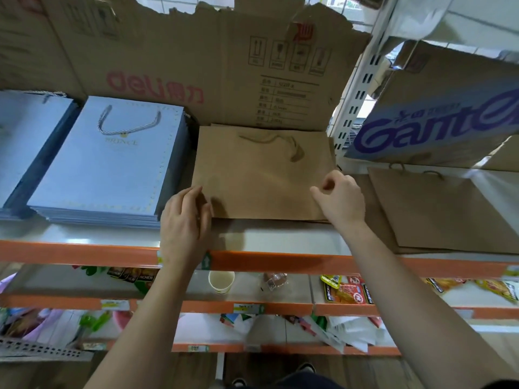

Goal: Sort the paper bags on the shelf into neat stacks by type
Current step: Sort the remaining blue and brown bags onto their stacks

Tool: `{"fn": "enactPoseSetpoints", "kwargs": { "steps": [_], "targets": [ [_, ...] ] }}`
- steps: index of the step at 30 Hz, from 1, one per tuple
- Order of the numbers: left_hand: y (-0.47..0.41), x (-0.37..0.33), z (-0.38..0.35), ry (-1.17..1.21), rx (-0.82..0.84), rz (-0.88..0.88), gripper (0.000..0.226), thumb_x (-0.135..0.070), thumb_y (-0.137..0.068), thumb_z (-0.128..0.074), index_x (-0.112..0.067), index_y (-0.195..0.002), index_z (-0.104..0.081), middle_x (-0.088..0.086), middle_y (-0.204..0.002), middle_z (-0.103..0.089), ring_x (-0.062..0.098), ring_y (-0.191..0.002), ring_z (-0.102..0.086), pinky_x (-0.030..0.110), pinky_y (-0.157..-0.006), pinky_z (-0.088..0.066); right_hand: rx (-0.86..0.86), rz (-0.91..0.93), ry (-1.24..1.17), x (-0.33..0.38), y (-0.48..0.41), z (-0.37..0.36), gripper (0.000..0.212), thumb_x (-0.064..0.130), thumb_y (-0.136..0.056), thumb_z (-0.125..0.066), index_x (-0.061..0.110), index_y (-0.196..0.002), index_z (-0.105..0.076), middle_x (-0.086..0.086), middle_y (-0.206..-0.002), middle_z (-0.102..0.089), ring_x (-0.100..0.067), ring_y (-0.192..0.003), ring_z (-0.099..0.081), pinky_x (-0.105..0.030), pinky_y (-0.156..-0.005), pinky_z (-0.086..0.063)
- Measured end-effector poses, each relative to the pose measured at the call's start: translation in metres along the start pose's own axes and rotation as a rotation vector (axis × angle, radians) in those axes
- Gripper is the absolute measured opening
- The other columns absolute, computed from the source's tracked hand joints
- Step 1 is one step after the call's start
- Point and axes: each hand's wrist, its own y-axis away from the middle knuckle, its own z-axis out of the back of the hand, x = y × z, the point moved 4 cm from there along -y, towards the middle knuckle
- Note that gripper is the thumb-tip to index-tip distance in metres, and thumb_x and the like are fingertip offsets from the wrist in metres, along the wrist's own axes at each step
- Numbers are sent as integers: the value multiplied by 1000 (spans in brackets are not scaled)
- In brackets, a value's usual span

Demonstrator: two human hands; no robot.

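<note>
A stack of brown kraft paper bags (pixel 261 169) lies flat in the middle of the shelf (pixel 280 237), handles toward the back. My left hand (pixel 185 220) rests against the stack's front left corner, fingers touching the edge. My right hand (pixel 341 199) sits at the front right corner with fingers curled, pinching the top bag's edge. Left of the brown stack lies a stack of light blue gift bags (pixel 109 164) with rope handles, and another blue stack (pixel 25 147) is at the far left. More brown bags (pixel 438 209) lie on the right section.
Flattened cardboard (pixel 196 60) stands behind the bags. A white upright post (pixel 356 91) splits the shelf, with a box (pixel 438 119) printed in blue behind the right bags. Lower shelves hold a paper cup (pixel 221 281) and snack packets (pixel 348 289). Orange rails (pixel 84 255) edge each shelf.
</note>
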Motion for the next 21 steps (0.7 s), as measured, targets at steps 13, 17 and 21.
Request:
{"fn": "enactPoseSetpoints", "kwargs": {
  "steps": [13, 17, 21],
  "targets": [
    [2, 1, 0, -47, -51, 36, 41, -33, -97, -39, -8, -127, -51, 12, -127, -55, 26, -115, -49, 39, -96, -38, 205, -1, -77, -24, 44, 0, 63, 51, -82, -68, 27, -136, -48, -8, -159, -14, -28, -145, -20, -43, -112, -29],
    [1, 2, -2, -48, -46, 39, 41, -34, -98, -38, -9, -128, -50, 11, -128, -53, 25, -116, -48, 39, -97, -38, 273, 11, 75, -20, 57, -5, 98, 63, -71, -72, 29, -151, -25, -5, -163, 0, -25, -148, -12, -43, -114, -26],
    [1, 3, -3, -56, -58, 41, 41, -34, -97, -38, -9, -127, -51, 11, -126, -54, 25, -113, -49, 39, -94, -39, 214, -37, 58, -19, 50, -11, 103, 64, -71, -71, 20, -152, -23, -11, -162, -8, -28, -147, -15, -42, -115, -26]
  ]
}}
